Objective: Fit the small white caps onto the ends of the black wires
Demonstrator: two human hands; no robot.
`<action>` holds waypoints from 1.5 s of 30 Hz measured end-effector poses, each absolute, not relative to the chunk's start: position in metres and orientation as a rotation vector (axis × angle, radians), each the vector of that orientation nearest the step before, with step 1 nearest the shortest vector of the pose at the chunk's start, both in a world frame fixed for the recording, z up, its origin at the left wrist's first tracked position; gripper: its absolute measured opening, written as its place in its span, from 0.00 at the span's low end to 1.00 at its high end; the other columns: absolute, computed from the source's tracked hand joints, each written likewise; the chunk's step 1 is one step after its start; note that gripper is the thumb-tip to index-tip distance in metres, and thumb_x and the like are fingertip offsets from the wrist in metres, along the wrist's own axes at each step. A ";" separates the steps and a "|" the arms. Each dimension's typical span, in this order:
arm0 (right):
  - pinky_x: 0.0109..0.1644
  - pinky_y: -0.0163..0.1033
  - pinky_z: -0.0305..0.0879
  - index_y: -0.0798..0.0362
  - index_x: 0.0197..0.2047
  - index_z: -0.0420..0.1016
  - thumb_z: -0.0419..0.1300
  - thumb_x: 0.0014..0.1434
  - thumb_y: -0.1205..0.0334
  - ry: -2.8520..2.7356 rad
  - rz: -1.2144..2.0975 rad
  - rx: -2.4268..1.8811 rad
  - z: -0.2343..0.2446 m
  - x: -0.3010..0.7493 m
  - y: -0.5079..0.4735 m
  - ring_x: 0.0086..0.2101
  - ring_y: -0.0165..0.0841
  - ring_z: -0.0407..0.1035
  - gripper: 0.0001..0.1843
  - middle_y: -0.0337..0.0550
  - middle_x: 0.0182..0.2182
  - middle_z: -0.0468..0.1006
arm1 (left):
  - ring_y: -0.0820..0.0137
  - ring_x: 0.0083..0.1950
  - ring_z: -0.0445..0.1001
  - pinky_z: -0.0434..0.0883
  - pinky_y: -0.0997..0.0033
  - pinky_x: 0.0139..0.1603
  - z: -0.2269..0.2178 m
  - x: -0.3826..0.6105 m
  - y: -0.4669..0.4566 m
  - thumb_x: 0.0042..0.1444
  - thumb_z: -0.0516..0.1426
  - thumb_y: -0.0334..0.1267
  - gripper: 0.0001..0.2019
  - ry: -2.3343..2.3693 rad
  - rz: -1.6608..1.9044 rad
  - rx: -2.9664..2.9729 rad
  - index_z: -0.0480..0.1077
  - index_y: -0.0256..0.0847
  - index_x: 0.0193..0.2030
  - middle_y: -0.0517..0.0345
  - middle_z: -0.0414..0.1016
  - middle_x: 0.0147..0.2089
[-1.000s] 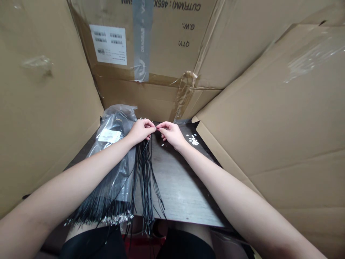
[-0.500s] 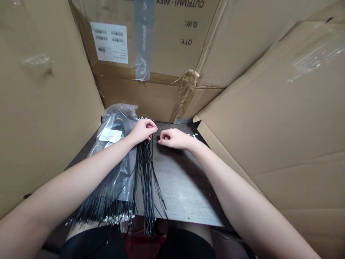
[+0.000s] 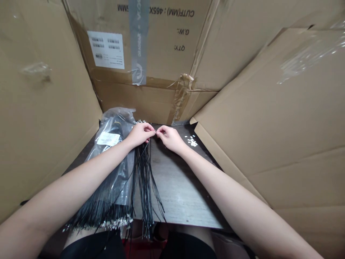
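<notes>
At the table's far edge (image 3: 179, 126), left hand (image 3: 140, 134) and right hand (image 3: 169, 139) pinch something tiny (image 3: 155, 132) (fingers (image 3: 152, 130) clenched) above black cables (image 3: 144, 183).

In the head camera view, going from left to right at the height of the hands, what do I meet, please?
Left cardboard flap → clear plastic bag → left hand → right hand → small white pieces → right cardboard flap
</notes>
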State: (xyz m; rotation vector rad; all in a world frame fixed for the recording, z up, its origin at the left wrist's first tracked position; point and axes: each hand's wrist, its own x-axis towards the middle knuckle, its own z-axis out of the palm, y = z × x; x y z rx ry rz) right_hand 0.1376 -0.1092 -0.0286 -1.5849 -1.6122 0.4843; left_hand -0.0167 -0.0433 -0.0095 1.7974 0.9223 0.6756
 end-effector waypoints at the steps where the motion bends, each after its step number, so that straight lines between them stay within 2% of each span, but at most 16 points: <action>1: 0.29 0.35 0.63 0.53 0.33 0.73 0.56 0.60 0.60 -1.514 0.561 -1.545 -0.029 0.136 -0.108 0.22 0.29 0.66 0.08 0.41 0.26 0.77 | 0.79 0.20 0.69 0.70 0.80 0.19 -0.009 -0.017 -0.044 0.53 0.61 0.29 0.01 0.920 0.671 1.800 0.74 0.33 0.32 0.61 0.72 0.25; 5: 0.20 0.32 0.56 0.55 0.34 0.75 0.61 0.55 0.57 -1.286 0.776 -1.428 -0.030 0.135 -0.103 0.17 0.25 0.58 0.10 0.36 0.20 0.71 | 0.79 0.21 0.69 0.70 0.80 0.20 -0.009 -0.017 -0.045 0.53 0.62 0.31 0.03 0.914 0.670 1.798 0.75 0.32 0.32 0.61 0.72 0.24; 11: 0.17 0.29 0.50 0.57 0.37 0.79 0.65 0.49 0.56 -1.220 0.878 -1.337 -0.033 0.138 -0.100 0.18 0.23 0.58 0.15 0.39 0.23 0.75 | 0.79 0.20 0.69 0.70 0.80 0.19 -0.010 -0.017 -0.043 0.53 0.62 0.31 0.03 0.917 0.683 1.798 0.74 0.32 0.32 0.61 0.72 0.25; 23: 0.15 0.27 0.52 0.58 0.38 0.80 0.65 0.48 0.56 -1.230 0.888 -1.345 -0.029 0.137 -0.103 0.19 0.23 0.60 0.17 0.41 0.26 0.77 | 0.79 0.20 0.68 0.68 0.81 0.19 -0.006 -0.018 -0.044 0.51 0.60 0.29 0.03 0.948 0.651 1.832 0.74 0.32 0.29 0.61 0.71 0.24; 33: 0.15 0.28 0.54 0.58 0.38 0.82 0.67 0.46 0.55 -1.281 0.864 -1.338 -0.031 0.139 -0.104 0.19 0.25 0.62 0.18 0.42 0.24 0.77 | 0.79 0.20 0.67 0.66 0.81 0.18 -0.008 -0.018 -0.042 0.50 0.59 0.28 0.03 0.935 0.621 1.836 0.74 0.32 0.27 0.62 0.69 0.22; 39: 0.15 0.28 0.55 0.58 0.37 0.82 0.68 0.45 0.56 -1.255 0.879 -1.345 -0.032 0.139 -0.103 0.19 0.25 0.63 0.17 0.43 0.24 0.78 | 0.79 0.19 0.66 0.66 0.81 0.18 -0.009 -0.018 -0.042 0.49 0.59 0.30 0.03 0.938 0.623 1.864 0.74 0.33 0.28 0.63 0.69 0.22; 45: 0.15 0.28 0.55 0.58 0.40 0.82 0.68 0.47 0.55 -1.272 0.890 -1.353 -0.031 0.140 -0.102 0.20 0.25 0.63 0.19 0.43 0.24 0.78 | 0.78 0.19 0.66 0.65 0.80 0.17 -0.014 -0.019 -0.039 0.49 0.59 0.32 0.05 0.946 0.644 1.886 0.76 0.34 0.29 0.62 0.69 0.21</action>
